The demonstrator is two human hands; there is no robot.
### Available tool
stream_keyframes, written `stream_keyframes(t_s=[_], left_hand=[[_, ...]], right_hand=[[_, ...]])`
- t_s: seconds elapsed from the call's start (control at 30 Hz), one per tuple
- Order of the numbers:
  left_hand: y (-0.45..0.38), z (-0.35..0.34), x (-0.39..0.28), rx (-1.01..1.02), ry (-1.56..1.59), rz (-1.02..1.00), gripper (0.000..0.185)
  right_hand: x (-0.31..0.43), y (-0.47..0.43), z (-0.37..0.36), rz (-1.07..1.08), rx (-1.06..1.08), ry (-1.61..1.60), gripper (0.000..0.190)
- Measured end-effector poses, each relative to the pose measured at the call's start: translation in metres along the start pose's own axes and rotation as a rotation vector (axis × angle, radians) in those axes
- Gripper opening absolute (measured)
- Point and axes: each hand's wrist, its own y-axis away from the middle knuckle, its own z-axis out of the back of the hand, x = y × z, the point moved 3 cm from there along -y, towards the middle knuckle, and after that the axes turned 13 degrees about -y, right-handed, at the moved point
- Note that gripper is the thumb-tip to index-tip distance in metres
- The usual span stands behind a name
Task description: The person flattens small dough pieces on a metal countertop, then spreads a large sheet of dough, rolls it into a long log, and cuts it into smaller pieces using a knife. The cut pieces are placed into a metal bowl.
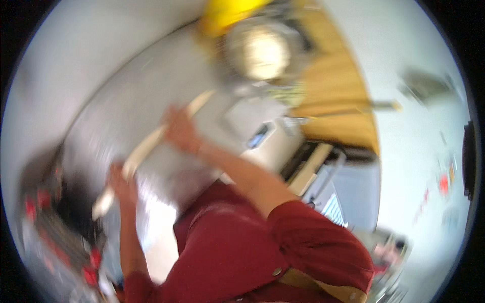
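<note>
A long, pale rope of what looks like dough [146, 147] stretches at a slant over a grey metal worktop [151, 83]. My left hand [123, 183] grips it towards its lower end, with a blunt tip sticking out past the fingers. Farther along, my right hand [181, 128] closes around it near the upper end, which tapers beyond the knuckles. Motion blur hides the separate fingers of both hands. Whether the rope touches the worktop cannot be told. A round bowl [235, 49] with a pale mass [265, 53] inside stands beyond my right hand.
A yellow object [231, 13] is behind the bowl. Right of my right arm are a pale box-like surface [276, 151] with a dark, phone-like object [259, 136], and an orange-brown panel [333, 91]. At lower left is a dark item with red parts [91, 265], blurred.
</note>
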Motion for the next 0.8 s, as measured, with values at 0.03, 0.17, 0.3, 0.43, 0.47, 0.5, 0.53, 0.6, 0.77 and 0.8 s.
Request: stream_keyframes(t_s=[0.03,0.17,0.3,0.43,0.47,0.5,0.53,0.6,0.77,0.8], left_hand=[[0.02,-0.038,0.009,-0.18,0.055,-0.161,0.066],[0.074,-0.011,-0.029,0.043,-0.393,-0.183,0.075],[0.021,-0.025,-0.072,-0.091,-0.248,-0.344,0.081],[-0.014,0.003,-0.147,-0.031,-0.09,-0.678,0.085],[-0.019,-0.003,-0.164,-0.061,-0.055,-0.746,0.085],[-0.027,-0.008,-0.179,-0.095,-0.029,-0.81,0.085],[-0.038,-0.015,-0.183,-0.087,-0.039,-0.826,0.083],[-0.06,-0.031,-0.194,-0.071,-0.055,-0.829,0.081],[-0.112,-0.034,-0.184,-0.075,-0.067,-0.739,0.069],[-0.141,-0.052,-0.177,-0.108,-0.057,-0.711,0.066]], right_hand=[[-0.006,0.017,0.013,-0.137,0.225,-0.007,0.05],[0.036,0.126,0.063,-0.388,0.307,0.093,0.064],[0.084,0.17,0.106,-0.376,0.271,0.083,0.068],[0.122,0.218,0.141,-0.547,0.271,0.061,0.065],[0.119,0.238,0.147,-0.579,0.274,0.092,0.066],[0.111,0.256,0.155,-0.615,0.279,0.122,0.067],[0.108,0.276,0.159,-0.665,0.276,0.136,0.068],[0.107,0.312,0.17,-0.779,0.215,0.085,0.068],[0.076,0.411,0.185,-1.024,0.12,-0.064,0.069],[0.062,0.409,0.193,-1.075,0.184,-0.074,0.069]])
